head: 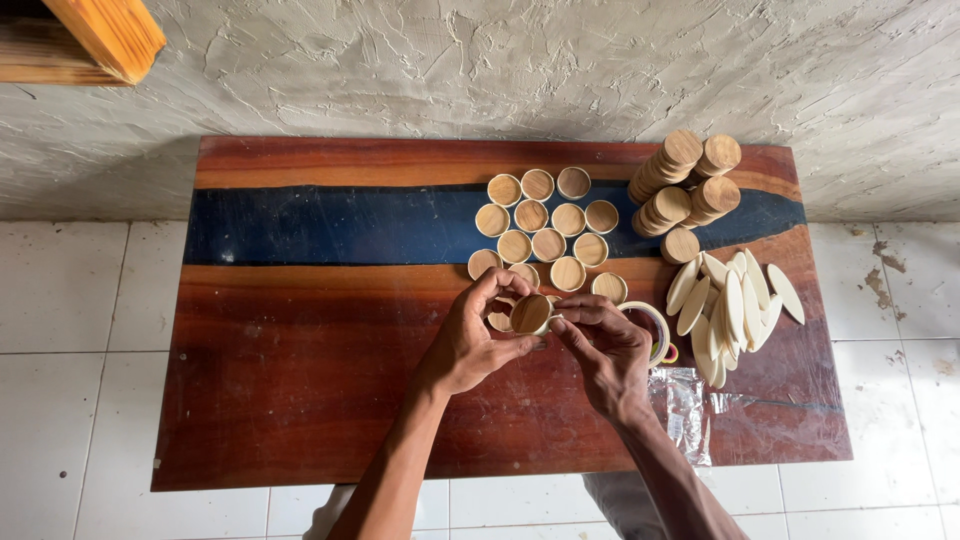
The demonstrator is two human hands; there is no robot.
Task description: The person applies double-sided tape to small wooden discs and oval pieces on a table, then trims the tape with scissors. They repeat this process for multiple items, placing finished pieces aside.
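Wooden discs and small round wooden cups fill the far half of a long table (300,400) of dark red wood with a blue band along it, which stands on white floor tiles (80,300) against a rough plastered wall (500,70). Largest among the pieces are the stacked discs (685,185), leaning in several rolls at the far right corner, and just nearer lies a fan of flat pale oval pieces (730,305). Left of the stacks, a cluster of finished-looking round cups (545,225) sits in rows across the blue band, about a dozen, which I judge to be the share already done; the stacks and ovals look like stock not yet used. A roll of tape (655,330) rests by the right hand (610,360), with a clear plastic bag (685,400) near the table's front edge. Both hands meet above the table's middle on one small round cup (530,313): the left hand (470,345) pinches it closed between thumb and fingers, while the right hand's fingertips close together at its rim, seemingly pressing something thin there that I cannot make out.
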